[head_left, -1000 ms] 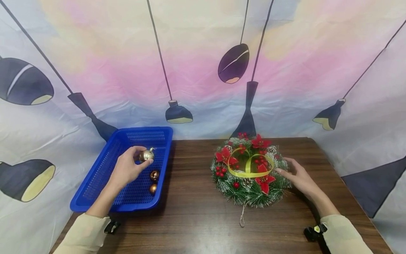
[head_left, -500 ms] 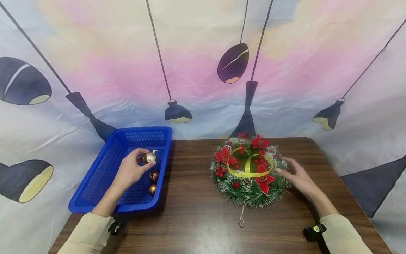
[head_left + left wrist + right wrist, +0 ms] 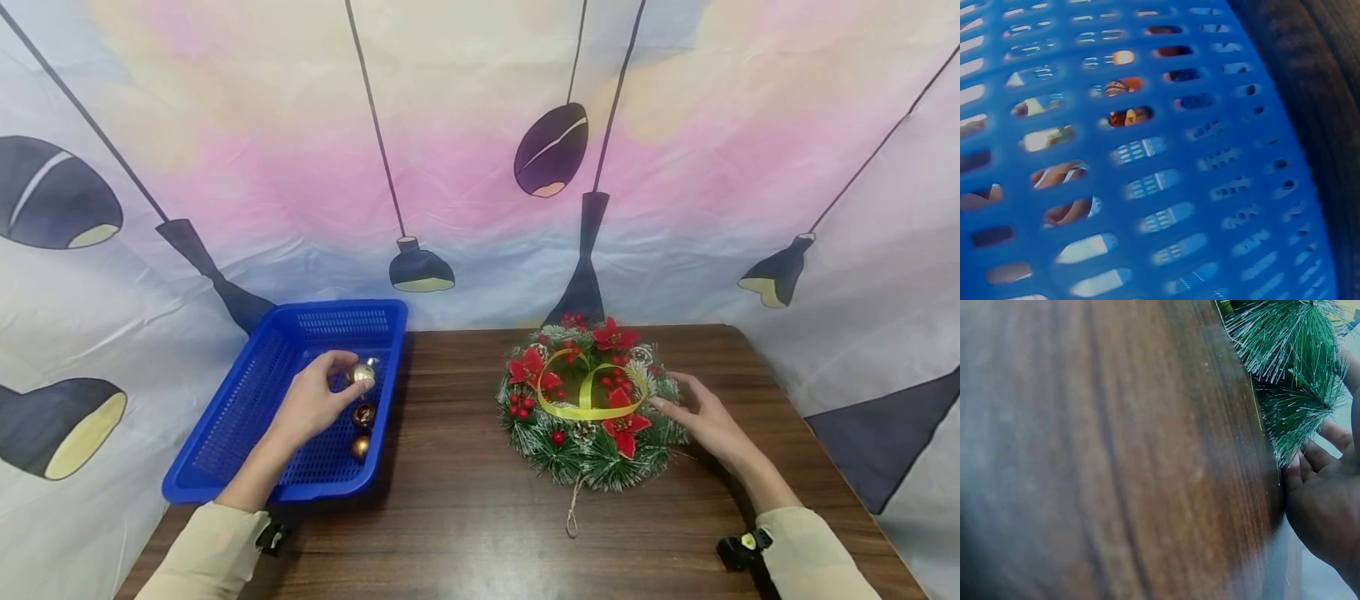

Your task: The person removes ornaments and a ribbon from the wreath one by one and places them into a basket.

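In the head view my left hand (image 3: pixel 315 396) is inside the blue plastic basket (image 3: pixel 180 475), thumb and fingers around a shiny pale gold bauble (image 3: pixel 363 374). Close below that bauble lie a dark copper bauble (image 3: pixel 364 415) and a matte copper one (image 3: pixel 360 447). The left wrist view looks through the slotted basket wall (image 3: pixel 1166 150), with glimpses of the fingers and baubles behind. My right hand (image 3: pixel 708 421) grips the right edge of a Christmas wreath (image 3: pixel 600 471), thumb on top. The wreath has frosted green needles, red poinsettias, berries and pinecones.
A looped yellow ribbon (image 3: pixel 588 412) lies across the wreath. A twine loop (image 3: pixel 572 521) trails from its front onto the dark wooden table (image 3: pixel 465 500). Behind the table hangs a cloth (image 3: pixel 480 167) printed with lamps.
My left hand has moved slightly right and down within the basket with the pale gold bauble, which now sits lower, closer to the copper ones. The right hand and wreath stay still.
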Demonstrator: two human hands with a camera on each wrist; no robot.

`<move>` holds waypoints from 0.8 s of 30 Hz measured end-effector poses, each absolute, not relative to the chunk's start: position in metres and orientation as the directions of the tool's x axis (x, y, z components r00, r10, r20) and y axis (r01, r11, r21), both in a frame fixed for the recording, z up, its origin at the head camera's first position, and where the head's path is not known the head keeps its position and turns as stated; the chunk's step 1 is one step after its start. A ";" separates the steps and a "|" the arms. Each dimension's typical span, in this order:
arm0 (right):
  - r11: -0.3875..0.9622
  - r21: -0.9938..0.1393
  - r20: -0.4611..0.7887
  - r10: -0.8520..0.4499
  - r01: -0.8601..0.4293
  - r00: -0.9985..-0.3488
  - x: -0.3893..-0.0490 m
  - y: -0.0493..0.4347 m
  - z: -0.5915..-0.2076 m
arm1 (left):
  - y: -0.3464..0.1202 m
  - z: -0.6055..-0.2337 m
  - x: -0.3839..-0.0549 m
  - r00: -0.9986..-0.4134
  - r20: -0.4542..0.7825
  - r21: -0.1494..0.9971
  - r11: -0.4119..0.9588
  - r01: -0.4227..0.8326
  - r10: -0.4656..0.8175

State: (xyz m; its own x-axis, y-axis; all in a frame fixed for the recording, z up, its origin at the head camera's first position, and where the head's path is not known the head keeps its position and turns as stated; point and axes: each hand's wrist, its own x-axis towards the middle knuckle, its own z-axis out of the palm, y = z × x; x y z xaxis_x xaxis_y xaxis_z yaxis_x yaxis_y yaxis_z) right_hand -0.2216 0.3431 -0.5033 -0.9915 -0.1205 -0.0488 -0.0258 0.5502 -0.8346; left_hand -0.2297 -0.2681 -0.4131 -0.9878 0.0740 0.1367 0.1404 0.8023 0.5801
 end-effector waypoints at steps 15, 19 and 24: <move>0.565 -0.825 -0.044 -0.113 -0.027 -0.993 -0.220 0.344 -0.502 | -0.221 -0.381 -0.212 -0.915 0.340 0.478 0.797 0.368 0.218; 0.566 -0.824 -0.043 -0.110 -0.027 -0.993 -0.220 0.344 -0.502 | -0.203 -0.373 -0.206 -0.897 0.360 0.460 0.788 0.410 0.258; 0.565 -0.825 -0.041 -0.119 -0.033 -0.992 -0.221 0.343 -0.503 | -0.179 -0.366 -0.199 -0.882 0.361 0.454 0.769 0.450 0.303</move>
State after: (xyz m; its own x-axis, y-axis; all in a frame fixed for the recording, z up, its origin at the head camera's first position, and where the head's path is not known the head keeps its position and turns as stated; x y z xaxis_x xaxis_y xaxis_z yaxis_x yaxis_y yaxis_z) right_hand -0.2206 0.3430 -0.5026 -0.9920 -0.1188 -0.0414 -0.0332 0.5645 -0.8247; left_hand -0.1987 -0.1794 -0.3663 -0.8820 0.3030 0.3609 0.4500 0.7689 0.4542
